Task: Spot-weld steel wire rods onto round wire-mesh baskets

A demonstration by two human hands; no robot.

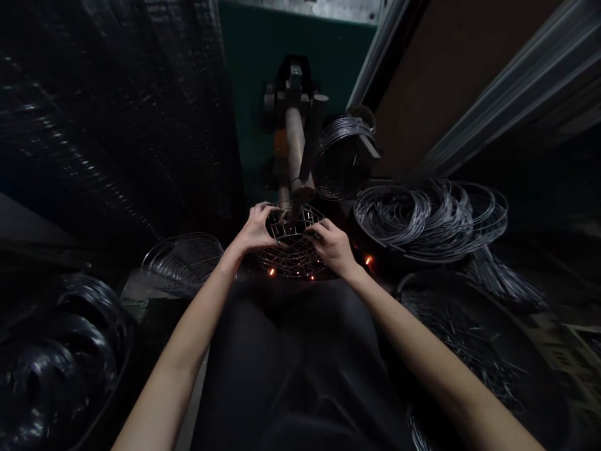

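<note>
Both my hands are on a round wire basket [295, 254] under the electrodes of a spot welder [295, 147]. My left hand [257, 230] grips its left side, thumb and fingers curled over the wires. On the right, my right hand [331, 245] is closed with thumb and fingers pinched at the basket's rim; whether it also pinches a separate wire is too dark to tell. The welder's tip reaches down into the basket between my hands. Glowing orange sparks scatter below the basket and to its right.
A tray of wire rings [432, 219] stands at the right, above a dark basin [539, 376] with short cut wires. Another wire basket [183, 260] lies left of my arm. Wire coils [70, 357] fill the lower left. A wire bundle [345, 128] hangs beside the welder.
</note>
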